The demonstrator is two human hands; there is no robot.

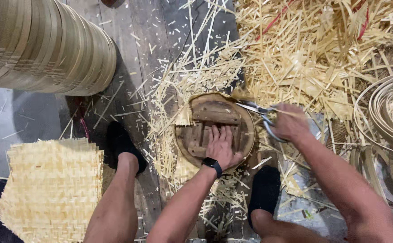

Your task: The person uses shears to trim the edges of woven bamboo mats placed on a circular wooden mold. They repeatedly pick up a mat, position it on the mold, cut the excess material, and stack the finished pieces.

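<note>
Overhead, a great heap of pale bamboo offcuts (313, 49) is spilling across the upper right of the floor, thinning into scattered slivers over the dark wooden planks (147, 27); it looks like trimmings falling where the cutting is being done. At the upper left a tall stack of bent bamboo hoops (43, 45) is lying on its side, well apart from the work, and at the right edge more coiled bamboo rings (385, 112) are sitting within arm's reach. At the lower left a pile of square woven bamboo mats (52, 184) is resting flat beside the person's left leg, close enough to be drawn from.

Between the two feet in dark socks (264, 189) a round wooden form (214, 130) is lying on the floor, with woven matting sticking out from under its rim at the left and bottom. The left hand (221, 146), a black smartwatch (212, 164) on its wrist, is pressing flat on the form with fingers spread and straight, apparently pinning it so the mat beneath cannot slip. The right hand (288, 121) is closed through the handles of a pair of metal scissors (259, 110), whose blades are lying along the form's upper right rim, seemingly using the edge as a cutting guide.
</note>
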